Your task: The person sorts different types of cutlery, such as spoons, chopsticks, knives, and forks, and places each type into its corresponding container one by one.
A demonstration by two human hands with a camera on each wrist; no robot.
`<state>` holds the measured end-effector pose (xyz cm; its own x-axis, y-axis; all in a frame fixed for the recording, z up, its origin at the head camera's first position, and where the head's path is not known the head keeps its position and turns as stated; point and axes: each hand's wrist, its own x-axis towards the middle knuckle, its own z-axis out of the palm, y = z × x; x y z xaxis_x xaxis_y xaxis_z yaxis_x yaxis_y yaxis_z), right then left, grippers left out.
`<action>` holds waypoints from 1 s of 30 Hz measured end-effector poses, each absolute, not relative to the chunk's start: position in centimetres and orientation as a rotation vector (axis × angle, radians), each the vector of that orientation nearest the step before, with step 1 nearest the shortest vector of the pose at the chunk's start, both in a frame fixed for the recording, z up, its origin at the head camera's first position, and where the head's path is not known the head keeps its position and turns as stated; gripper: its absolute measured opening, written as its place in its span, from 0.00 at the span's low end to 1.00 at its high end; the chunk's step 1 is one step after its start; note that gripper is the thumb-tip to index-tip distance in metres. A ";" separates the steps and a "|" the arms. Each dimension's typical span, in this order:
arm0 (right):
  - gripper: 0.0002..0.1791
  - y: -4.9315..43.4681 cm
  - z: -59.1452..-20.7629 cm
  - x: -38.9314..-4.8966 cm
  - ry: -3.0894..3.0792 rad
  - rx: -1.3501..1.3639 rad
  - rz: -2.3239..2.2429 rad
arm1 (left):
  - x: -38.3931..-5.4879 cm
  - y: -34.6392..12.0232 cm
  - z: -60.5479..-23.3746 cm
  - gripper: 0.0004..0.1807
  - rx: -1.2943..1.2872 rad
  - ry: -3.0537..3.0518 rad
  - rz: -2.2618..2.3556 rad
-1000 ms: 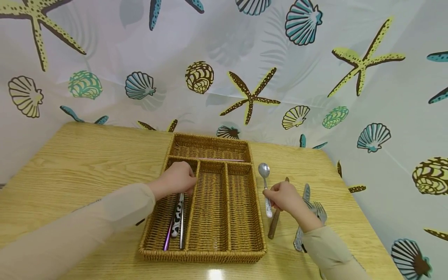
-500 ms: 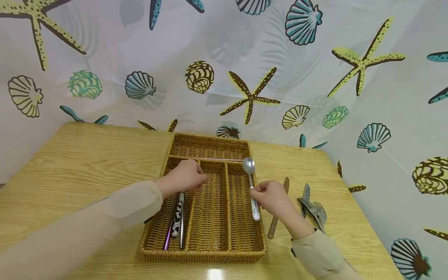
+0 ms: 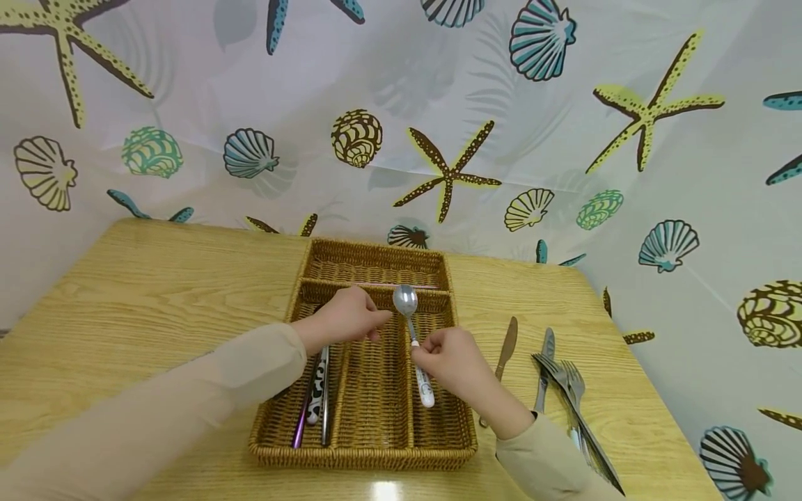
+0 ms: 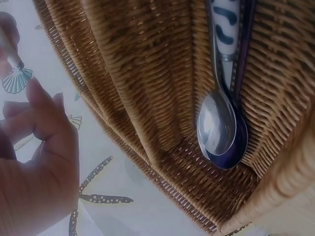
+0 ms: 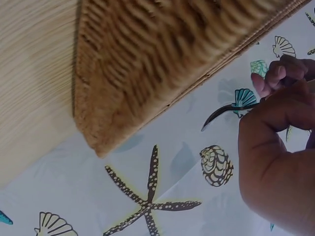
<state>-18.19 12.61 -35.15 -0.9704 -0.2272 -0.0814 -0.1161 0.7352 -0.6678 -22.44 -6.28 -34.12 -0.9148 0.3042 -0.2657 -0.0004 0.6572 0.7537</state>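
Note:
My right hand (image 3: 452,362) pinches a spoon (image 3: 406,300) by its white patterned handle, above the divider between the tray's middle and right compartments. In the right wrist view the spoon's bowl (image 5: 216,116) shows edge-on. My left hand (image 3: 347,316) hovers over the left and middle compartments, its fingers loosely bent near the spoon; nothing is seen in its grasp. The wicker tray (image 3: 363,456) has a back compartment and three long ones. Its left compartment holds a black-and-white patterned spoon (image 4: 216,123), a purple-handled one (image 3: 301,424) and a silver handle (image 3: 326,417).
Right of the tray lie a brown-toned table knife (image 3: 509,341), another knife (image 3: 548,344) and several forks (image 3: 573,383), partly overlapping. A thin pink item (image 3: 401,285) lies in the back compartment. A patterned cloth (image 3: 301,83) hangs behind the wooden table (image 3: 188,278).
My right hand has carried the white-handled spoon leftward, from the table beside the tray to above it. My left hand has shifted right, from the left compartment toward the spoon.

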 end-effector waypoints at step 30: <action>0.20 12.4 -35.0 -17.8 2.821 -0.320 -1.031 | -22.4 -11.2 -35.2 0.23 0.229 2.368 1.074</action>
<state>-17.85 12.39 -35.02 -0.9703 -0.2383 -0.0407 -0.1559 0.7454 -0.6482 -22.36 -11.22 -35.23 -0.8479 0.3567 -0.3923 -0.0599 0.6707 0.7393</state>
